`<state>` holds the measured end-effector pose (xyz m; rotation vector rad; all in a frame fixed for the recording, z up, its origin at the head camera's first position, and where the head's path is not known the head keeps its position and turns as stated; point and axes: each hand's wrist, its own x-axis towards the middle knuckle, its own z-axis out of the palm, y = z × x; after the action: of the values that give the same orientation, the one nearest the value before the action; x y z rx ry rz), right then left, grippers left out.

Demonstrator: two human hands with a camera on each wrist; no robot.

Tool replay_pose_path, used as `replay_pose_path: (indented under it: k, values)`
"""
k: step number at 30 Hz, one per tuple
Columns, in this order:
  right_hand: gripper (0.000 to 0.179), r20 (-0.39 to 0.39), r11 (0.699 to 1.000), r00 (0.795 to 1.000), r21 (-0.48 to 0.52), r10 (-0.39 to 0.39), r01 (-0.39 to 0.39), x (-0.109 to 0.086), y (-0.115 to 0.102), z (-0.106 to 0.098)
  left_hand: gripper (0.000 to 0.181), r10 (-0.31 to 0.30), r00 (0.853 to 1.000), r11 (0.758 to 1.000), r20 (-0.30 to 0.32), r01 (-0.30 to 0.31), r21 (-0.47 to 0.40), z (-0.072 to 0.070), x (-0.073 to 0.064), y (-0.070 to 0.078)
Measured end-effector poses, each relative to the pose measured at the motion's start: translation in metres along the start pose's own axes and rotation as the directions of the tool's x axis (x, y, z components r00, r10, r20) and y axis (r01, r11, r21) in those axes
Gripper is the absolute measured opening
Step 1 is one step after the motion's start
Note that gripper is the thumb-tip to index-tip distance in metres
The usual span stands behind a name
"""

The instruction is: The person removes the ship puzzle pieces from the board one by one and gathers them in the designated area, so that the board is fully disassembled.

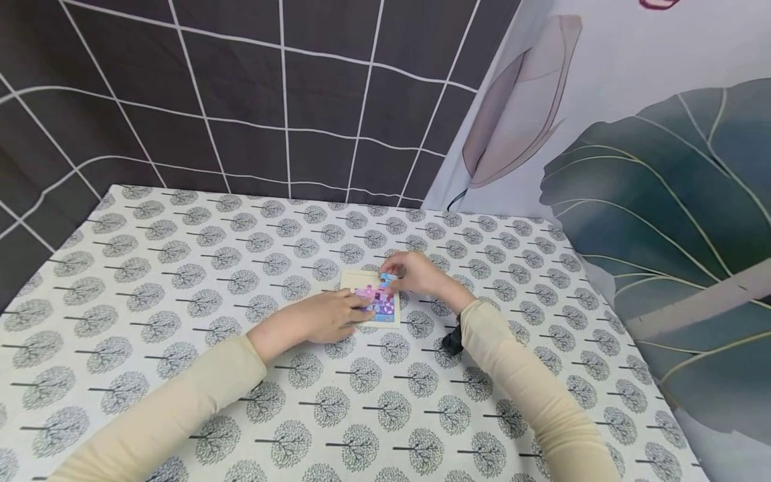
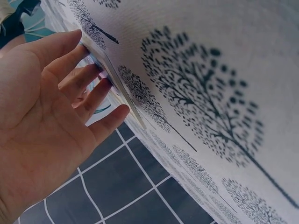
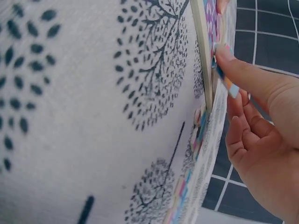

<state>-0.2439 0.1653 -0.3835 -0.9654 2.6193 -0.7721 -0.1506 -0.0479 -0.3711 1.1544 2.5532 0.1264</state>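
Note:
A small jigsaw puzzle in pink, purple and blue lies in a cream tray on the table. My left hand reaches in from the left, its fingers extended and gently bent, fingertips on the puzzle. Its palm and spread fingers show in the left wrist view, beside the tray's edge. At the tray's far right corner, my right hand pinches a blue puzzle piece between thumb and fingers. That piece is tilted over the tray's edge.
In the right wrist view, loose puzzle pieces lie on the table past the tray. The tablecloth has a tree print. A dark gridded curtain hangs behind, and a leaf-patterned cloth hangs at the right.

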Motion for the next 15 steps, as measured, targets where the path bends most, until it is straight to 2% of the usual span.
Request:
replay_pose_path:
  k: [5,12,15]
  values:
    - [0.037,0.024,0.998,1.0,0.062,0.016,-0.018,-0.0007,0.0034,-0.0005,0.047,-0.001,1.0,1.0,-0.002,0.001,0.013,0.0006,-0.0004,0.0004]
    - [0.035,0.112,0.991,0.993,0.125,0.041,-0.055,-0.0015,0.004,0.0011,0.047,-0.002,1.0,1.0,0.001,0.002,0.001,0.0017,0.0002,-0.0008]
    - [0.034,0.111,0.99,0.993,0.133,0.031,-0.046,-0.0018,0.0046,0.001,0.047,-0.004,1.0,1.0,0.001,0.004,-0.001,0.0014,-0.0003,-0.0008]
